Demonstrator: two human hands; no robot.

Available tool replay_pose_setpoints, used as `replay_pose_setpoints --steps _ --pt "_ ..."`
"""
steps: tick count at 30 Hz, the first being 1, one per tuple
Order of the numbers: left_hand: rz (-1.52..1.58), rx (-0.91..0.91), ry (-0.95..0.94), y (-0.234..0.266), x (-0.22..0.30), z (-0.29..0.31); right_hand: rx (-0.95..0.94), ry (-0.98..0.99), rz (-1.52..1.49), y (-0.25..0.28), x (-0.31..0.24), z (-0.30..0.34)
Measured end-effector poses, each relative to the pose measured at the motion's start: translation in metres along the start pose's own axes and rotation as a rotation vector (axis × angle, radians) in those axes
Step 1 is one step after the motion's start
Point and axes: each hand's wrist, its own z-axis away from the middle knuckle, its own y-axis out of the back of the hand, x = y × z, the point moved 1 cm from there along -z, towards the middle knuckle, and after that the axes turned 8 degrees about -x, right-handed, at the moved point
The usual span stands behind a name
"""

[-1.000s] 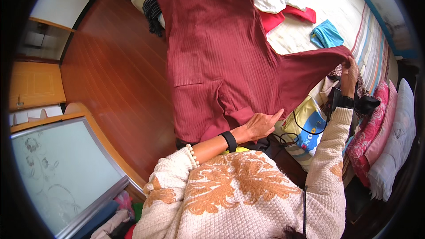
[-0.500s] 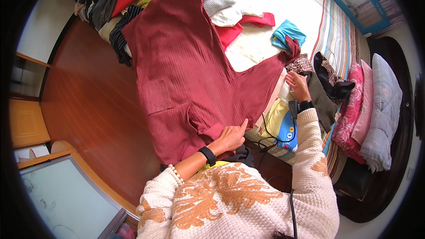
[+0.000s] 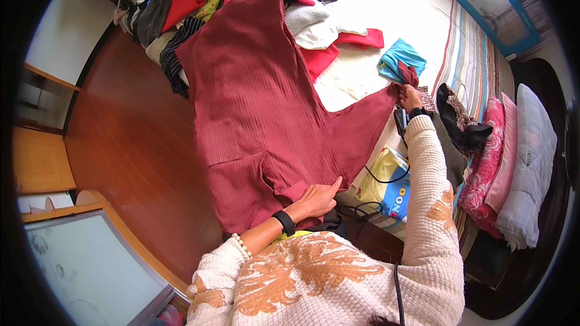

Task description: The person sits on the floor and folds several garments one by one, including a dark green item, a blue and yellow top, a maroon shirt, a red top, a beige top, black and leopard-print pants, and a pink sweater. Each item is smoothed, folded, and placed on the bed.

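Note:
A maroon ribbed shirt (image 3: 254,96) with a patch pocket is spread out in front of me, from the clothes pile toward my lap. Its long sleeve reaches to the right, with the cuff end bunched. My right hand (image 3: 411,99) is closed on that sleeve near the cuff. My left hand (image 3: 319,199) lies at the shirt's near edge, one finger stretched out and the others curled in against the cloth, partly hidden. Beside the cuff lies a folded turquoise cloth (image 3: 401,58).
Heaped clothes (image 3: 175,0) cover the bed's far left. Right of my right arm lie a black garment (image 3: 468,136) and rolled pink and grey bedding (image 3: 527,163). A yellow-and-blue package (image 3: 386,184) and a black cable (image 3: 386,180) lie near my right forearm. Wooden floor (image 3: 133,139) stretches to the left.
My right hand has moved forward to the sleeve's end and closed on it; before, it was open beside the sleeve. My left hand has stayed at the shirt's near edge.

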Motion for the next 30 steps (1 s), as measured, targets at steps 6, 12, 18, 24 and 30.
replay_pose_setpoints --steps 6,12,18,24,30 --pt "0.048 0.0 -0.007 0.004 0.003 0.0 -0.932 0.07 -0.884 0.049 -0.065 -0.01" --pt "0.116 -0.09 0.003 0.015 0.003 0.0 -0.506 0.394 -0.463 0.103 -0.069 0.0" --pt "0.092 -0.019 -0.124 0.008 -0.008 -0.001 -0.608 0.292 -0.756 0.078 -0.066 0.054" --pt "0.869 -0.07 -0.073 0.061 -0.041 0.027 -0.494 0.758 -0.231 0.022 -0.1 0.146" --pt "0.949 0.151 -0.015 0.099 -0.077 0.126 0.047 0.652 0.432 0.021 -0.048 0.088"
